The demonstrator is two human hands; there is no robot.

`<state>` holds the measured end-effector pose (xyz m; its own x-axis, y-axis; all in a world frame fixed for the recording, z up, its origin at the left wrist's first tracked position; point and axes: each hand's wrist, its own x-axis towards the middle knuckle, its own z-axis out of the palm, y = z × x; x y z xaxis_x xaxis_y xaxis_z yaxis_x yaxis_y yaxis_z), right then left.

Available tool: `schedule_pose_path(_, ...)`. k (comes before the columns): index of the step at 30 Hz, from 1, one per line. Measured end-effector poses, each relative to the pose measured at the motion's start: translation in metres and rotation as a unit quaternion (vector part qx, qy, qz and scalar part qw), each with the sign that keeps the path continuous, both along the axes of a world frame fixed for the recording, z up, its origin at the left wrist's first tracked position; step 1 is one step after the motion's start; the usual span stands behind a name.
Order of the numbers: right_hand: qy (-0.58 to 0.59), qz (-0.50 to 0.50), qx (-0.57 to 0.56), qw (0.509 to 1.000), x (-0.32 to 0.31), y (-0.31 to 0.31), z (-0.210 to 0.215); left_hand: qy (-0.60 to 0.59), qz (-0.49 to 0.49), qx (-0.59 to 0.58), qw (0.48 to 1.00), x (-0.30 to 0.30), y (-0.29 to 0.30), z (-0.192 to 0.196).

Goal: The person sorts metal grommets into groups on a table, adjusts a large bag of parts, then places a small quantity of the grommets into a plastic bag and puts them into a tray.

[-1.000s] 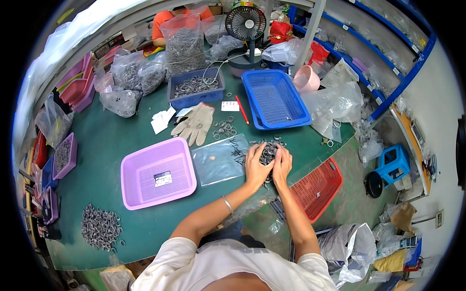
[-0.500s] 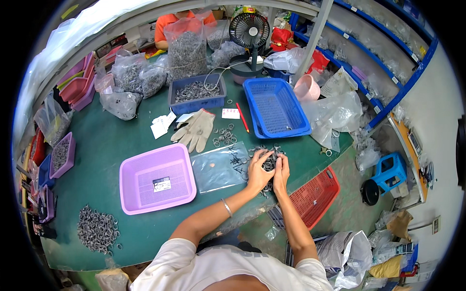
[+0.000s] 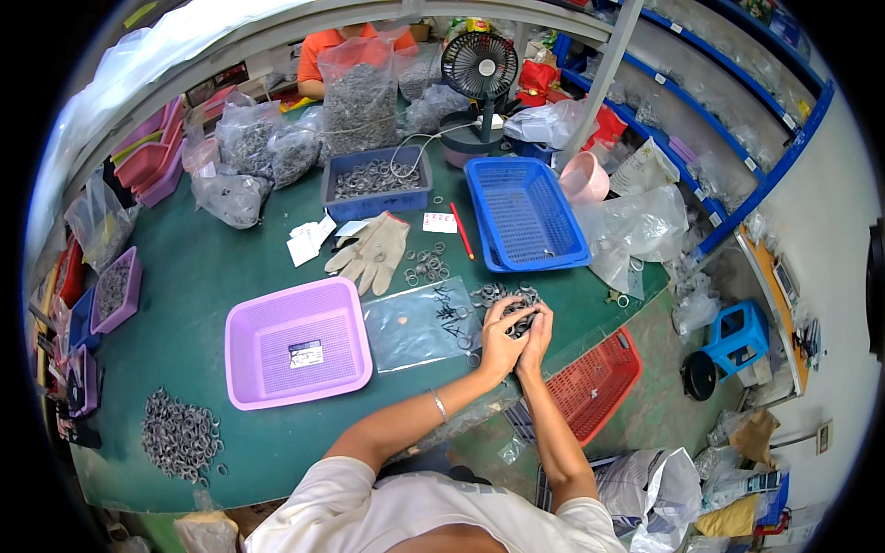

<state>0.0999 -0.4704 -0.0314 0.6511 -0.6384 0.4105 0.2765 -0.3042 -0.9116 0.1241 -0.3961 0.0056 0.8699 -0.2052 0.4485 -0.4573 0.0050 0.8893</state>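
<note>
Near the table's front right edge, my left hand (image 3: 501, 345) and my right hand (image 3: 536, 345) are cupped together around a clump of grey rings (image 3: 522, 323). Their fingers curl inward and the fingertips meet over the rings. More loose rings (image 3: 489, 295) lie on the table just beyond my fingers. Beside my left hand lies a flat clear plastic bag (image 3: 419, 327) with dark handwriting, a few rings on its right edge. A small scatter of rings (image 3: 426, 265) rests beyond the bag, next to a work glove (image 3: 376, 256).
A pink basket (image 3: 236, 346) stands left of the bag, with a ring pile (image 3: 181, 433) nearer left. Blue baskets (image 3: 583, 253) and a grey-blue bin of rings (image 3: 334, 207) stand farther back, near a fan (image 3: 479, 66). A red basket (image 3: 622, 369) sits below the table edge.
My hands have drawn slightly nearer to me and closed together around the rings. Some rings now show uncovered behind them and on the bag's right edge.
</note>
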Motion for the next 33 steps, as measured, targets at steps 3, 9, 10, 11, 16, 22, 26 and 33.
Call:
schedule_pose_path(3,-0.049,-0.029,0.069,0.996,0.002,0.001,-0.004,0.002,-0.014,-0.014,1.000,-0.003,-0.005,0.000)
schedule_pose_path(9,-0.065,-0.059,0.106,0.990,0.003,0.006,0.003,-0.002,-0.018,-0.023,1.000,-0.002,-0.012,0.004)
schedule_pose_path(10,-0.064,-0.064,0.109,0.990,0.002,0.007,0.004,-0.007,-0.018,-0.014,1.000,-0.003,-0.011,0.003)
schedule_pose_path(11,-0.071,-0.074,0.110,0.989,0.002,0.008,0.005,-0.012,-0.017,-0.011,1.000,-0.004,-0.011,0.005)
schedule_pose_path(16,-0.089,-0.066,0.166,0.980,0.003,0.005,0.003,-0.023,-0.022,-0.025,0.999,-0.002,-0.015,0.011)
schedule_pose_path(22,-0.142,-0.003,0.278,0.950,0.007,0.015,0.024,-0.026,-0.029,-0.038,0.999,-0.002,-0.014,0.019)
schedule_pose_path(26,-0.158,-0.014,0.300,0.941,0.009,0.018,0.031,-0.039,-0.022,-0.056,0.997,-0.002,-0.015,0.025)
schedule_pose_path(33,-0.190,-0.056,0.331,0.923,0.011,0.026,0.046,-0.056,0.000,-0.054,0.997,0.002,-0.008,0.025)
